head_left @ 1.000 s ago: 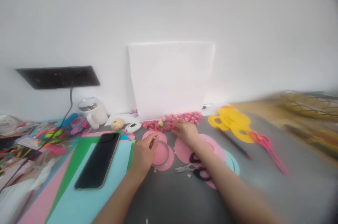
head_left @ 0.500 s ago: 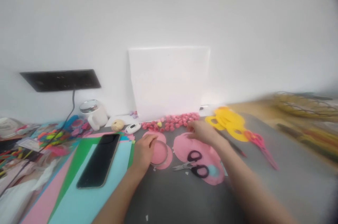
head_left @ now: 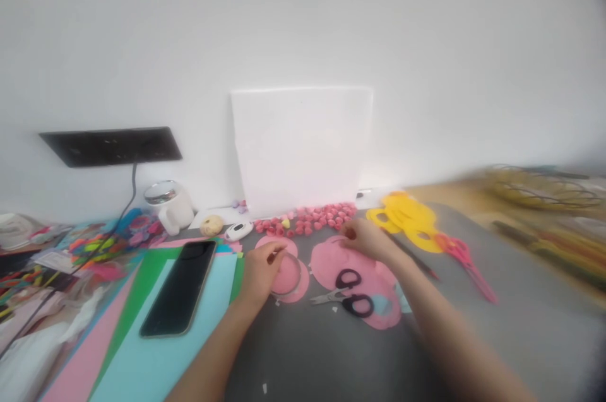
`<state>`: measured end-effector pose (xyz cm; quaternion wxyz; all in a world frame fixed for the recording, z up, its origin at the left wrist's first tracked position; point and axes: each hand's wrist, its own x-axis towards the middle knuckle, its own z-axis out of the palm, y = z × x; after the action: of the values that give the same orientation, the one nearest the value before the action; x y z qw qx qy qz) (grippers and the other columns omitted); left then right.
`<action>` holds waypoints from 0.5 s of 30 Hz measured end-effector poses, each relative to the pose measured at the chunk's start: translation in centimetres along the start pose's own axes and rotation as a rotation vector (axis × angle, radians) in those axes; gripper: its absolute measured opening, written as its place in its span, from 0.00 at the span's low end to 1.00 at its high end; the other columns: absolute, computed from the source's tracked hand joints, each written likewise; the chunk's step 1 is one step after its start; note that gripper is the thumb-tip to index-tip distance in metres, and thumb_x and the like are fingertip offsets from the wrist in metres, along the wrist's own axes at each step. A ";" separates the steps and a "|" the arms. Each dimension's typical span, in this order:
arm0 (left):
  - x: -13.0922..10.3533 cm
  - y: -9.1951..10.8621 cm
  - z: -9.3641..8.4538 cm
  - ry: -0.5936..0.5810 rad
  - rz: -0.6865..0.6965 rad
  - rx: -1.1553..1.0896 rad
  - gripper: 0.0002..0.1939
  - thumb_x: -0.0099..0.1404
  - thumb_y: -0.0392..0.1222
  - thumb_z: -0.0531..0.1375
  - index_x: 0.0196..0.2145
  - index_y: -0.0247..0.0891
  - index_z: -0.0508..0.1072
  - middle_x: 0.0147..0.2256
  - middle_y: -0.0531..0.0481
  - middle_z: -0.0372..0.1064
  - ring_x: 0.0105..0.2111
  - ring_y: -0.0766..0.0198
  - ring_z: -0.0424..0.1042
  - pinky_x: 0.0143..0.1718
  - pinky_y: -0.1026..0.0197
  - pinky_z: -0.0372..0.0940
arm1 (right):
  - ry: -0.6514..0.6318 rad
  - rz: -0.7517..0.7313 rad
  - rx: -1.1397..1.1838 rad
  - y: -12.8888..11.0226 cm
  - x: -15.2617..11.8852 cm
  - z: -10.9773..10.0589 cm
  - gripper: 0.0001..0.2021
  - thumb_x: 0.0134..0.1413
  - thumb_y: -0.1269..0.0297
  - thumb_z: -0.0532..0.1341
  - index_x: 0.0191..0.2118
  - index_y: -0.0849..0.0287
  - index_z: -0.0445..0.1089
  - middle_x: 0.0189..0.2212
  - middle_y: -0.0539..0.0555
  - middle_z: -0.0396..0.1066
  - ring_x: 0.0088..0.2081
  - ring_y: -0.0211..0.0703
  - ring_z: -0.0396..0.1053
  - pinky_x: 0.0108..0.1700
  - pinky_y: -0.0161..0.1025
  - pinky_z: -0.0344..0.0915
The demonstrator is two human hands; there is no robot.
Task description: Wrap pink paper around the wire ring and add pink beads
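My left hand [head_left: 259, 271] is at the left edge of a round, thin-rimmed disc [head_left: 288, 276] lying on pink paper circles [head_left: 301, 288]. Its thumb and fingers are curled together; whatever lies between them is too small to make out. My right hand [head_left: 372, 243] reaches over the pink paper pieces [head_left: 326, 263], its fingertips closed at their upper edge. Black-handled scissors [head_left: 350, 295] rest on the lower part of that pink paper, blades pointing left, with a bit of light blue paper [head_left: 381, 305] beside the handles.
Small pink-red pieces [head_left: 322, 218] lie in a pile behind my hands. Yellow paper cutouts [head_left: 404, 219], pink scissors [head_left: 468, 266] and a pencil [head_left: 416, 257] are at right. A phone [head_left: 180, 288] lies on coloured sheets [head_left: 208, 320]. A white board [head_left: 303, 149] leans against the wall.
The fingers of my left hand have shifted slightly right over the disc. My right hand has moved slightly, staying at the pink paper's upper edge. The scissors lie unmoved.
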<state>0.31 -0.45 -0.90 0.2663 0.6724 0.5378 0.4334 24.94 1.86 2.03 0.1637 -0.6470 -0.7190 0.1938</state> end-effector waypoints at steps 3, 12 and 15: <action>0.0 0.7 -0.2 -0.050 -0.102 -0.154 0.09 0.54 0.45 0.60 0.28 0.37 0.76 0.19 0.51 0.69 0.16 0.67 0.64 0.18 0.66 0.59 | 0.124 -0.038 0.125 -0.9 -0.4 -0.8 0.02 0.42 0.69 0.59 0.23 0.60 0.68 0.21 0.50 0.70 0.25 0.38 0.66 0.25 0.32 0.57; 0.2 1.8 -0.7 -0.190 -0.180 -0.505 0.26 0.54 0.55 0.59 0.45 0.34 0.71 0.42 0.37 0.70 0.29 0.62 0.69 0.20 0.65 0.64 | -0.057 -0.183 0.654 -5.7 -1.1 -2.1 0.09 0.46 0.59 0.63 0.28 0.61 0.73 0.24 0.53 0.73 0.25 0.37 0.68 0.27 0.33 0.65; 0.3 1.8 -0.7 -0.195 -0.119 -0.524 0.32 0.49 0.52 0.64 0.50 0.37 0.67 0.49 0.38 0.65 0.33 0.61 0.68 0.24 0.64 0.66 | -0.188 -0.254 0.806 -7.0 -0.8 -1.2 0.12 0.45 0.56 0.63 0.28 0.61 0.73 0.24 0.53 0.73 0.25 0.35 0.68 0.28 0.33 0.66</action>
<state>0.54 -0.78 0.98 0.5065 0.5864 0.4176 0.4745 19.60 0.51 6.54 0.3596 -0.4171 -0.6716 0.4957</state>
